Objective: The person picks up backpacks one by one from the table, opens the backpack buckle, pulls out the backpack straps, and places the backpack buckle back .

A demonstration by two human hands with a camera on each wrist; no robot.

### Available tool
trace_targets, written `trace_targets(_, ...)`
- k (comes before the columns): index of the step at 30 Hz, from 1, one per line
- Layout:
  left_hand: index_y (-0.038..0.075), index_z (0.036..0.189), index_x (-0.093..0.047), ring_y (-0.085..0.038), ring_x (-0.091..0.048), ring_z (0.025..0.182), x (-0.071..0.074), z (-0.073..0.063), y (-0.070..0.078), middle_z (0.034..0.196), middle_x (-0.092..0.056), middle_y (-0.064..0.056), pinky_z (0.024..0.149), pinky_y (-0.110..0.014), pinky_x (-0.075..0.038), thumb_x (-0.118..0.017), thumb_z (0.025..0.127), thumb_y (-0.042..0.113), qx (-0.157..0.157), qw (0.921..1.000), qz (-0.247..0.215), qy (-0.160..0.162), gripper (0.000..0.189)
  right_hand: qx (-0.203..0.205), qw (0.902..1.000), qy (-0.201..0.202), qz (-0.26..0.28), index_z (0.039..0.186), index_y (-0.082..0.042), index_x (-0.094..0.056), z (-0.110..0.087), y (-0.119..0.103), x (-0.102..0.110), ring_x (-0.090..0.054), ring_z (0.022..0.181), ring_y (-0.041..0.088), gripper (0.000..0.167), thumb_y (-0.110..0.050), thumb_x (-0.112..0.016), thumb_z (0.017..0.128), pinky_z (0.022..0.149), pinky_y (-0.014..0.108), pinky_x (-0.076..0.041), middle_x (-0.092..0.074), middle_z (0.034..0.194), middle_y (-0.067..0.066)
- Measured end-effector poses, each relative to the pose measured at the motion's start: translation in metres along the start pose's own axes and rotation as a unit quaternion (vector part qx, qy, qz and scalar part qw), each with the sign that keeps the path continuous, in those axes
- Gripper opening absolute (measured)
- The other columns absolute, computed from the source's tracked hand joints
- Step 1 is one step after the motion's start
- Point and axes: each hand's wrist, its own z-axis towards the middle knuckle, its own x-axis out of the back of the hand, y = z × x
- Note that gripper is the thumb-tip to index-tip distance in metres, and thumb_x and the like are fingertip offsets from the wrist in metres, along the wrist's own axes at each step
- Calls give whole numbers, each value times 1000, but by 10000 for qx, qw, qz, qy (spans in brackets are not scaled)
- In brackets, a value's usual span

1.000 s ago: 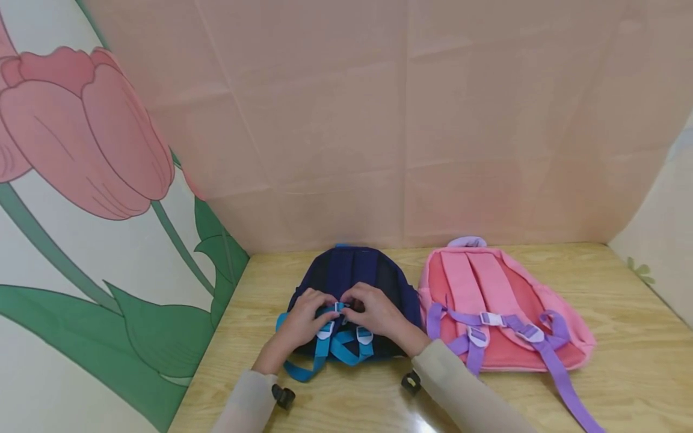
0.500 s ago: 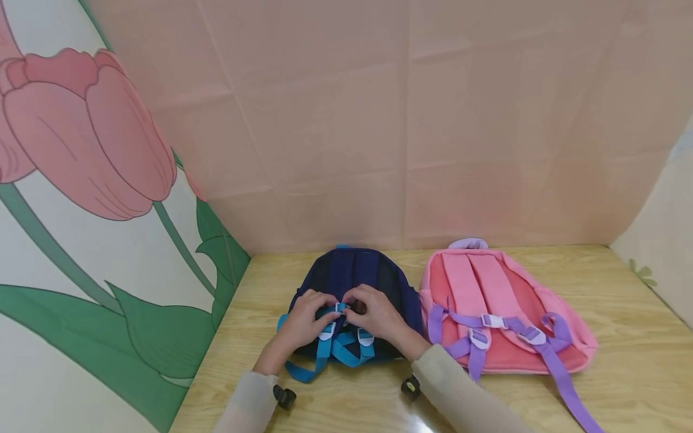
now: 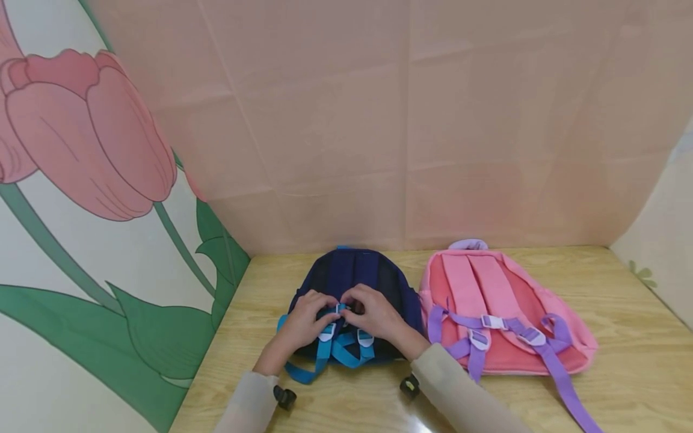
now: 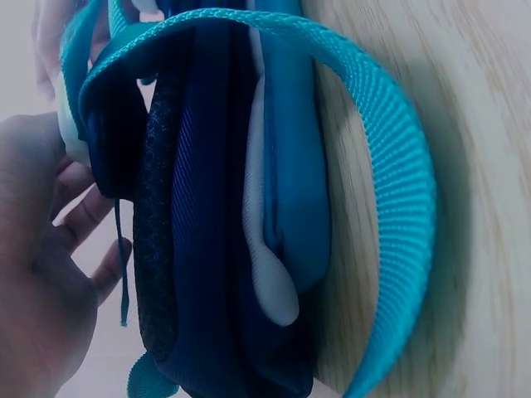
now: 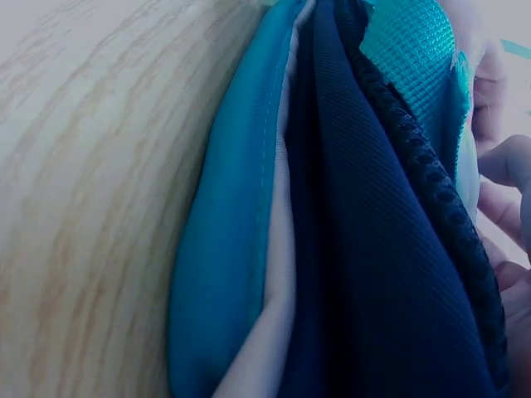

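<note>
A small navy backpack (image 3: 354, 264) lies on the table with its strap side up. Over its middle, my left hand (image 3: 305, 319) pinches one side of a white chest-strap buckle (image 3: 340, 308) on a blue strap. My right hand (image 3: 376, 310) pinches the other side, its fingertips close to those of the left. Whether the two buckle halves are joined is too small to tell. Below the hands hang blue webbing straps (image 3: 304, 374) with white adjusters. In the left wrist view a blue strap (image 4: 402, 182) loops out past the bag's edge; the buckle is hidden there.
Touching the navy bag on the right is a pink backpack (image 3: 520, 282) with purple straps and a white chest buckle (image 3: 494, 322). One purple strap (image 3: 568, 391) trails toward the front of the wooden table (image 3: 233, 361). A pinkish cloth backdrop (image 3: 335, 120) stands behind.
</note>
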Motion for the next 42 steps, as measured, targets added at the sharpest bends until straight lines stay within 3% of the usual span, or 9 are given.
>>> trace_targets(7, 16, 113, -71, -14, -56, 102, 0, 0, 2, 109, -71, 4, 92, -42, -44, -72, 95, 26, -67, 9999, 93, 59, 21, -127, 9999, 29, -51, 99, -16, -71, 0, 1, 0, -56, 75, 12, 12, -18, -76, 89, 66, 23, -49, -62, 93, 2)
trace_targets(21, 17, 115, -71, -15, -57, 102, 2, 1, 3, 112, -72, 4, 93, -43, -44, -70, 97, 30, -46, 9999, 148, -12, 22, 16, 9987, 502, 65, 97, -13, -71, -4, 3, -4, -54, 71, 10, 13, -14, -77, 85, 63, 22, -49, -63, 92, 3)
trace_targets(33, 15, 114, -72, -14, -56, 100, 0, 0, 4, 110, -72, 3, 91, -40, -45, -72, 95, 25, 10, 9999, 102, -41, 21, -34, 9996, 191, -198, 99, -12, -70, -2, -3, -4, -58, 74, 15, 13, -18, -76, 88, 66, 23, -49, -63, 95, 3)
trace_targets(42, 17, 113, -72, -13, -56, 99, -2, -2, 1, 109, -72, 4, 89, -40, -44, -73, 95, 25, -128, 9999, 114, 19, 20, 60, 9989, -26, -460, 97, -12, -70, -1, -4, -1, -57, 74, 12, 12, -16, -76, 87, 67, 23, -49, -62, 97, 1)
